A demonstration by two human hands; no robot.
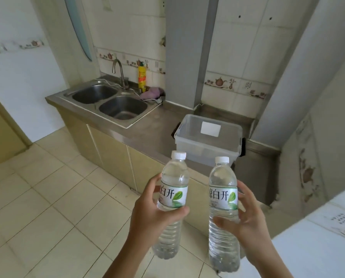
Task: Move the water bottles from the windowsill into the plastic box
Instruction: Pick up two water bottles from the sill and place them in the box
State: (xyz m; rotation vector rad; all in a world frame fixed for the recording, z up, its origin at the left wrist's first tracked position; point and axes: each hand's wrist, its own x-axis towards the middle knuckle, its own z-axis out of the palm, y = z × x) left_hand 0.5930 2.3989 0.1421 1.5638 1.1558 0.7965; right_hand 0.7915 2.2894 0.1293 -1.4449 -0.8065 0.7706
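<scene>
I hold two clear water bottles with white caps and white-green labels, both upright in front of me. My left hand [149, 213] grips the left bottle [172, 199] around its middle. The right bottle [223, 205] is held at its middle by my right hand [248, 223]. Beyond the bottles, a clear plastic box [207, 141] with a white sticker stands open on the steel counter, with nothing visible inside. The windowsill is not in view.
A steel counter [155, 125] runs from a double sink [109, 101] with a tap toward the box. A yellow bottle [141, 78] and a purple cloth [152, 93] sit behind the sink. Grey pillars rise behind the box. Tiled floor [53, 207] lies at the left.
</scene>
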